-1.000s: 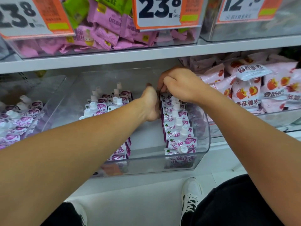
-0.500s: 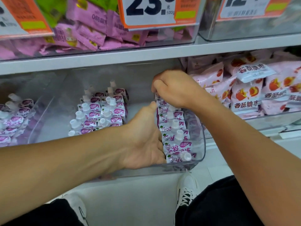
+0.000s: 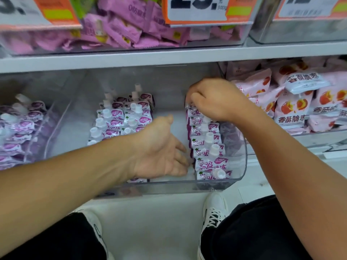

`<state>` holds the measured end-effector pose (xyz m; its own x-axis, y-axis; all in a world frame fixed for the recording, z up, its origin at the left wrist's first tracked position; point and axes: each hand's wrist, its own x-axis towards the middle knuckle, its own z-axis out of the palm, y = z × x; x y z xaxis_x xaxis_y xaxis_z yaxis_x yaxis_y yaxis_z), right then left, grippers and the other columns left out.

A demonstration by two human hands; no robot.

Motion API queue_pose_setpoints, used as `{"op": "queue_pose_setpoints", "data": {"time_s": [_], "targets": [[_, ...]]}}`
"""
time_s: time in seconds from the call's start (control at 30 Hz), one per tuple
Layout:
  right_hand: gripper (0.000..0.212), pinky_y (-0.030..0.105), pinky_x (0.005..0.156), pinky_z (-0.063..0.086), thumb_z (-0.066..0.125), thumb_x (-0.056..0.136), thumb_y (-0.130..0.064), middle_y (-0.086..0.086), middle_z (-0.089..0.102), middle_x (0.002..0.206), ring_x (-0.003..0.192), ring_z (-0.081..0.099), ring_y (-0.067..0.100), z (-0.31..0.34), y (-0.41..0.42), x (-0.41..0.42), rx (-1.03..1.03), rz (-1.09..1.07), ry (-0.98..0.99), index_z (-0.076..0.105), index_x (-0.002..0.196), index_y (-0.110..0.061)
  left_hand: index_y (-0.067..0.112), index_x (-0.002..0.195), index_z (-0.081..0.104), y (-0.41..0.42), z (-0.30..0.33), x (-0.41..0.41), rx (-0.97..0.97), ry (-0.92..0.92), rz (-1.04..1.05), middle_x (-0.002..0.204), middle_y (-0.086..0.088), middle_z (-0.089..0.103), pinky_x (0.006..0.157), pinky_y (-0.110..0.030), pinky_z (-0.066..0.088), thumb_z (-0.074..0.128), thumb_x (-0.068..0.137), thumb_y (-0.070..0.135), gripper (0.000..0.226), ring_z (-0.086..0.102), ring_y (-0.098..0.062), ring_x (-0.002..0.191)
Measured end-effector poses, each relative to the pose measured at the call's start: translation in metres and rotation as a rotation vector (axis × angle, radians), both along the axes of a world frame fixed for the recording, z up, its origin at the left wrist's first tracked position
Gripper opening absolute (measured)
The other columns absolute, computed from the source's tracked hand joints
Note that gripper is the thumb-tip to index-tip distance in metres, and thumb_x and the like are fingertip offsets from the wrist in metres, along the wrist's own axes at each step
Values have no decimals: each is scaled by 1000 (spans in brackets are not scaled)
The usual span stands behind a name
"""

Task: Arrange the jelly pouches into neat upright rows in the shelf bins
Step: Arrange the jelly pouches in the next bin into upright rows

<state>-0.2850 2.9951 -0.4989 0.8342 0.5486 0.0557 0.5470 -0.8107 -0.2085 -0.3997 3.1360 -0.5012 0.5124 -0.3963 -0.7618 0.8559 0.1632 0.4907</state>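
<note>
Jelly pouches (image 3: 205, 147) upright in clear bin (image 3: 242, 166); right hand (image 3: 212, 99) pinching rearmost, left hand (image 3: 161, 151) flat alongside.

Orange price tags (image 3: 204, 8) hang above pink snack packets (image 3: 131, 32); peach-printed bags (image 3: 293, 107) sit right, white sneakers (image 3: 214, 212) below.

Grey shelf (image 3: 131, 60) carries clear bins (image 3: 242, 162) of jelly pouches (image 3: 208, 162); snack packets (image 3: 293, 109) alongside.
</note>
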Motion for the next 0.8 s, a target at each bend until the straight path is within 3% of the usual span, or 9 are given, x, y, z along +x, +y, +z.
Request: {"op": "queue_pose_setpoints", "data": {"time_s": [0.13,0.23,0.27,0.4,0.5,0.63,0.67,0.73,0.8], "targets": [[23,41,82,53,48,89,-36,7,68,98,94,62,30,15,20,-40,-152,106,111,67,93,-24,0,115,65,54,38,-18,399,-441,131,110,-22,69,90,-43,54,38,103,41,51,69,-34,101],[38,43,81,56,52,93,-50,4,72,101,91,65,25,13,57,-83,-74,188,381,71,99,-18,10,87,72,81,30,-38,961,-675,-44,81,-10,72,72,-33,56,49,101,19,28,69,-21,77],[43,45,81,57,52,93,-53,7,71,108,94,65,26,10,66,-93,5,131,550,70,105,-16,15,83,72,90,21,-42,1028,-669,-91,78,-4,72,70,-33,56,50,100,16,27,68,-20,78],[66,65,97,45,52,90,-63,4,35,156,139,38,36,3,78,-105,576,-354,1287,38,148,-33,21,111,67,100,15,-51,817,-458,176,111,-2,70,94,-44,53,58,94,35,24,65,-18,105],[84,77,101,27,45,82,-77,11,16,163,147,16,44,-6,79,-99,758,-528,1477,25,153,-37,15,136,54,104,22,-51,637,-287,290,141,-5,54,104,-50,43,50,77,60,75,50,-21,130],[92,77,106,19,39,75,-88,7,17,164,149,14,41,-18,87,-99,763,-540,1611,29,152,-38,6,142,46,119,29,-56,431,-223,276,145,-15,49,104,-49,44,48,65,66,97,47,-22,135],[87,76,106,21,38,74,-89,5,29,160,146,24,39,-18,87,-100,768,-519,1631,46,143,-37,6,141,47,123,29,-56,417,-214,285,143,-15,51,103,-47,45,47,64,66,97,49,-23,133],[74,72,104,29,36,77,-87,-5,59,127,119,53,30,-20,86,-100,790,-494,1634,77,93,-26,7,139,50,127,29,-57,426,-184,250,139,-14,56,100,-46,47,47,63,68,98,54,-25,128],[70,66,97,38,32,82,-83,-12,62,103,93,61,19,-17,86,-102,799,-465,1613,71,57,-31,8,140,48,126,31,-57,425,-155,183,140,-11,56,99,-44,49,46,63,73,101,56,-26,126]]}}
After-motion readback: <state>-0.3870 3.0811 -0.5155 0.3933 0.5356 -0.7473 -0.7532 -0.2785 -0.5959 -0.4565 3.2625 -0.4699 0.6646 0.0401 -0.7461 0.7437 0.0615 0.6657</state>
